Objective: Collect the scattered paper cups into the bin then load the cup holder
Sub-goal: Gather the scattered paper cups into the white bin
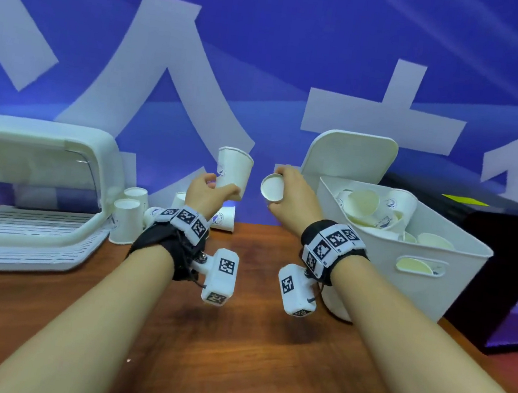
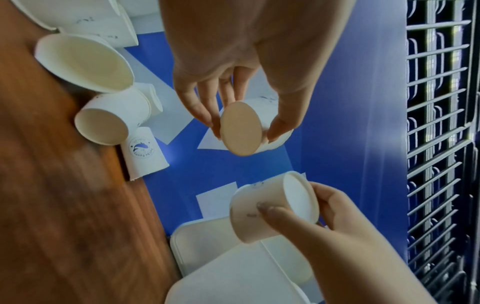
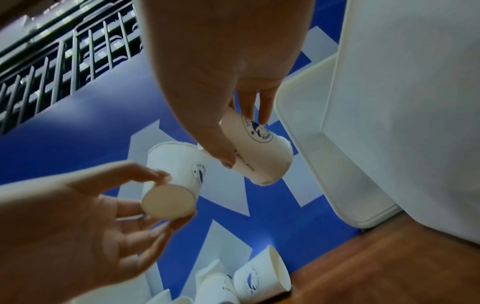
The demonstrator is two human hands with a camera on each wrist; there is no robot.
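Observation:
My left hand (image 1: 209, 192) holds a white paper cup (image 1: 234, 168) upright above the table's back edge, fingers and thumb pinching its base (image 2: 240, 128). My right hand (image 1: 294, 191) grips a second cup (image 1: 272, 187) on its side, bottom toward me, just left of the white bin (image 1: 420, 281). The wrist views show each grip: left hand (image 2: 233, 61), right hand (image 3: 221, 61) around its logo cup (image 3: 257, 150). The bin holds several cups. A white cup holder (image 1: 36, 169) stands at the far left. More cups (image 1: 127, 219) stand and lie by the wall (image 1: 223, 218).
The bin's lid (image 1: 350, 155) leans on the blue banner behind the bin. A black box (image 1: 504, 259) sits to the bin's right. One cup (image 1: 340, 304) lies at the bin's front corner. The wooden table (image 1: 233, 340) stretches toward me.

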